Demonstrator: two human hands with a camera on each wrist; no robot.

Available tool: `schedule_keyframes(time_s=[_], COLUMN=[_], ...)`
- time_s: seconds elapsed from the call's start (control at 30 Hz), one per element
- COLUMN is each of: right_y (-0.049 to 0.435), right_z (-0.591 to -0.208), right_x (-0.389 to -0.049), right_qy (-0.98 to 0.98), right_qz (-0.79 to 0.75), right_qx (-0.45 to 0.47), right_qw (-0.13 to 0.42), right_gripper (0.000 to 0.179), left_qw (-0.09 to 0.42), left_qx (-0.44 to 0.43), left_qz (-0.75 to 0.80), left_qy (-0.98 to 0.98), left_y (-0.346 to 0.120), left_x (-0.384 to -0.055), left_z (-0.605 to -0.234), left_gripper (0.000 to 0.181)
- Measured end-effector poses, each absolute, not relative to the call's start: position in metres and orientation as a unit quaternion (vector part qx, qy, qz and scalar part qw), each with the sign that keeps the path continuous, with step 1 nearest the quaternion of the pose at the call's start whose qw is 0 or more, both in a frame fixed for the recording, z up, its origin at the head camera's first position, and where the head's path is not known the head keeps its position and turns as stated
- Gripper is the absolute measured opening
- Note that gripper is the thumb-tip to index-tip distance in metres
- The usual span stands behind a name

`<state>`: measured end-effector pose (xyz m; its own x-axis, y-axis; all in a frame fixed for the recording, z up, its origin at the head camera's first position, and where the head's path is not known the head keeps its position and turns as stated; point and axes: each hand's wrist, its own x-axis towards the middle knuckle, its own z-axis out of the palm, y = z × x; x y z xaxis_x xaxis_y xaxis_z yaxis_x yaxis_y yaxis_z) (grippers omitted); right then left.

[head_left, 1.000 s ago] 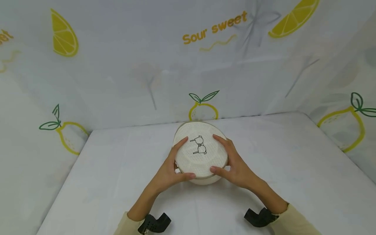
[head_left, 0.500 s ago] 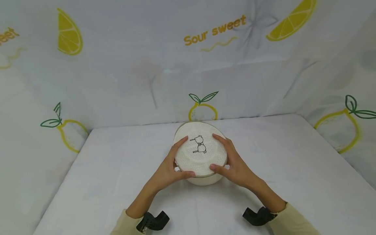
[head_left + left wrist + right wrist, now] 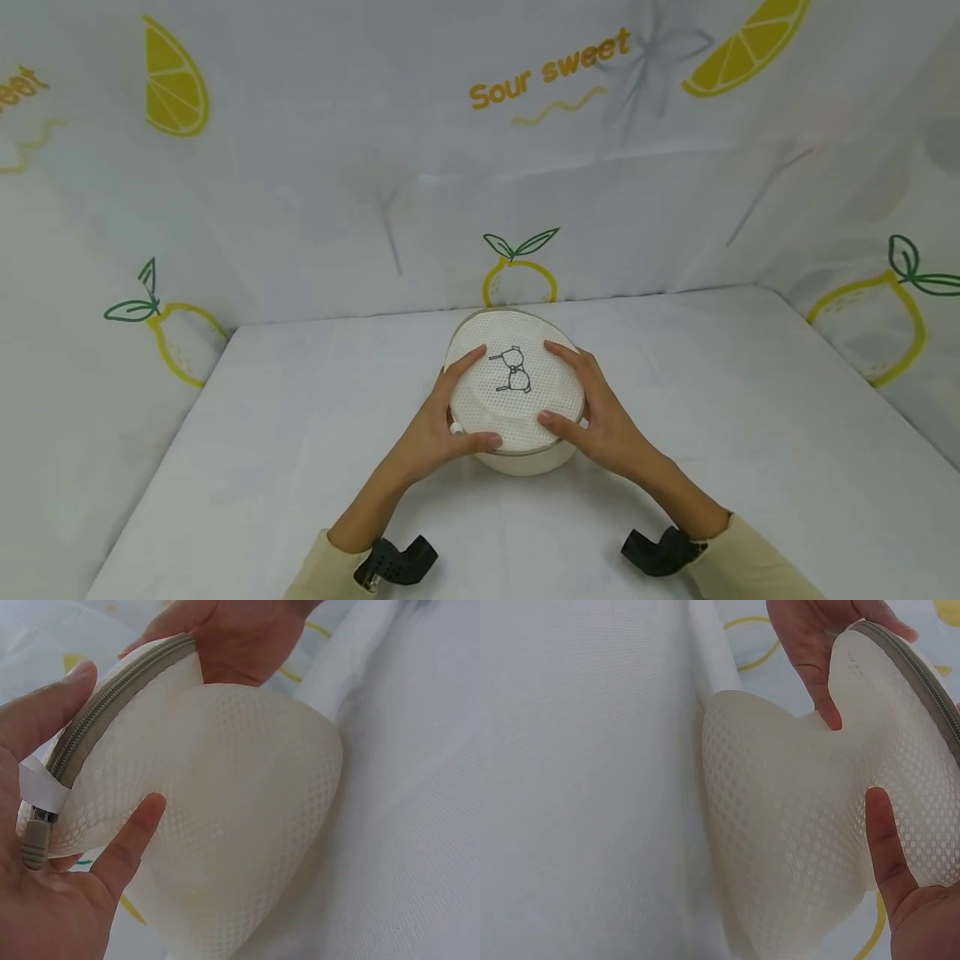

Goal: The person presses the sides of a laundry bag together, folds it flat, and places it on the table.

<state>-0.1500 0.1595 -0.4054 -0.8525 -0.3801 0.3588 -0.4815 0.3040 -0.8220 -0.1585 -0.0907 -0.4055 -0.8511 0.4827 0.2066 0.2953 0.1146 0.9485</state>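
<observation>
A round cream mesh laundry bag [image 3: 487, 417] stands on the white table, its flat top bearing a black line drawing [image 3: 516, 369]. My left hand [image 3: 433, 427] grips its left side, thumb over the near rim and index finger on the top. On the opposite side my right hand [image 3: 609, 417] holds it the same way. A beige zipper [image 3: 97, 712] runs round the top edge, with its pull [image 3: 36, 841] and a white fabric tab [image 3: 42, 787] beside my left palm. In both wrist views the soft side wall [image 3: 772, 810] is dented inward near my fingers.
The white cloth-covered table [image 3: 315, 500] reaches back to a hanging white curtain [image 3: 315, 233] printed with lemons and lettering. Black wrist devices [image 3: 397, 560] sit at both cuffs, above the table's near part.
The bag and both hands have shifted very slightly to the right. A bit more of the bag's near side and the white tab by the left hand shows; both grips stay the same.
</observation>
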Motion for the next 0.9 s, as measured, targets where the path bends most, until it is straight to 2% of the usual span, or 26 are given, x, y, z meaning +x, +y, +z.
schedule_keyframes(time_s=[0.37,0.7,0.9], right_y=[0.158,0.159,0.16], right_z=[-0.407,-0.413,-0.415], right_x=[-0.15,-0.15,-0.15], right_qy=[-0.809,-0.818,-0.808], right_qz=[0.525,0.515,0.536], right_qx=[0.258,0.248,0.237], right_qw=[0.058,0.062,0.064], right_gripper=[0.08,0.07,0.061], left_qw=[0.097,0.077,0.108], left_qx=[0.257,0.267,0.284], left_qz=[0.644,0.606,0.606], left_qy=[0.714,0.745,0.735], left_y=[-0.087,-0.089,-0.09], left_x=[-0.155,-0.159,-0.16], left_z=[-0.403,-0.411,-0.411], left_gripper=[0.093,0.088,0.099])
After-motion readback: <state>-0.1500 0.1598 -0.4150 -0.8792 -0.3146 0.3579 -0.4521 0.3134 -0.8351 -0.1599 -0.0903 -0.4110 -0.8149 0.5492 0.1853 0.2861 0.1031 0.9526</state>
